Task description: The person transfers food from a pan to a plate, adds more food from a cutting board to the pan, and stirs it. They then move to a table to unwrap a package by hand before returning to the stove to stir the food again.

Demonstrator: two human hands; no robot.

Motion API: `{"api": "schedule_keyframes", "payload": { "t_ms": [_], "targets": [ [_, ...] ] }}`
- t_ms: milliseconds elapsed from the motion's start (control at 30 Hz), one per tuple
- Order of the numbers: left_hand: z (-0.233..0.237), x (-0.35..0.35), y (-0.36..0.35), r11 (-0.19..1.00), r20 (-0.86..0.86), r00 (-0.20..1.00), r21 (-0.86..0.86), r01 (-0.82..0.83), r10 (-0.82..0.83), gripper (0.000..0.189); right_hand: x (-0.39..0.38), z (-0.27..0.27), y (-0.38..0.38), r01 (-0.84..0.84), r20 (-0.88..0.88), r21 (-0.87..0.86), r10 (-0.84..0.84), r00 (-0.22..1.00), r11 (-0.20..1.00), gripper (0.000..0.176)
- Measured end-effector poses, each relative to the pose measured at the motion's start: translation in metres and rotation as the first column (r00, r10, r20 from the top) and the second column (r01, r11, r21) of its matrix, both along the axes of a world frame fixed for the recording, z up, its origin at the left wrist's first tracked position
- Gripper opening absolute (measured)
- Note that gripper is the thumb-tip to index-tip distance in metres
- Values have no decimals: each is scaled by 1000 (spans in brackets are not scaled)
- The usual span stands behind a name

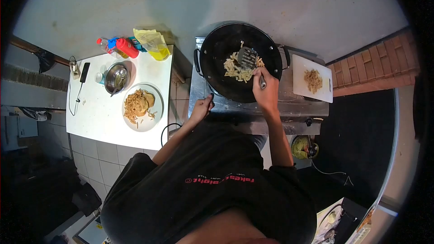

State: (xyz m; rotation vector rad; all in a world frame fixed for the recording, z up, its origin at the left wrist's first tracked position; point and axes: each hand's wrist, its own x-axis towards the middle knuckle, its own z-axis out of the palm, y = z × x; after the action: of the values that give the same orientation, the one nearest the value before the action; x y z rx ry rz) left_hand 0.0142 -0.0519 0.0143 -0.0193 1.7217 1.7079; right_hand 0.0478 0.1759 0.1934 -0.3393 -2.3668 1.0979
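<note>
A black wok (226, 40) sits on the metal stove (289, 115), with pale cut strips of food (238, 73) at its centre. My right hand (266, 89) is closed round the handle of a slotted spatula (247, 58), whose blade rests among the strips. At the stove's front left edge, my left hand (202, 108) is closed on the end of a dark handle that reaches toward the wok's near side; whether the two are joined is unclear. Right of the wok, a white cutting board (300, 65) holds a small pile of browned strips (313, 81).
On the white table (90, 124) at left are a plate (156, 119) of food, a metal bowl (116, 79), a whisk (77, 101), a red bottle (127, 48) and a yellow bag (153, 44). A wall rises behind the stove. A pot (300, 147) stands below right.
</note>
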Motion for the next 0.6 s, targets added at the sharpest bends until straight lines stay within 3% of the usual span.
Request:
{"api": "schedule_keyframes", "payload": {
  "t_ms": [67,167,233,600],
  "targets": [
    [0,0,-1,1000,3,1000,-4,-6,6,65,0,0,0,14,-37,28,-12,999,1000,10],
    [1,0,0,1000,3,1000,-9,0,0,65,5,4,0,66,46,83,-70,997,994,10],
    [4,0,0,1000,-7,1000,-21,1,-1,66,4,-7,5,1,-54,106,5,999,994,11],
    [0,-1,1,1000,4,1000,-5,-5,5,65,0,-3,4,14,-2,72,-14,1000,997,13]
  ]
}}
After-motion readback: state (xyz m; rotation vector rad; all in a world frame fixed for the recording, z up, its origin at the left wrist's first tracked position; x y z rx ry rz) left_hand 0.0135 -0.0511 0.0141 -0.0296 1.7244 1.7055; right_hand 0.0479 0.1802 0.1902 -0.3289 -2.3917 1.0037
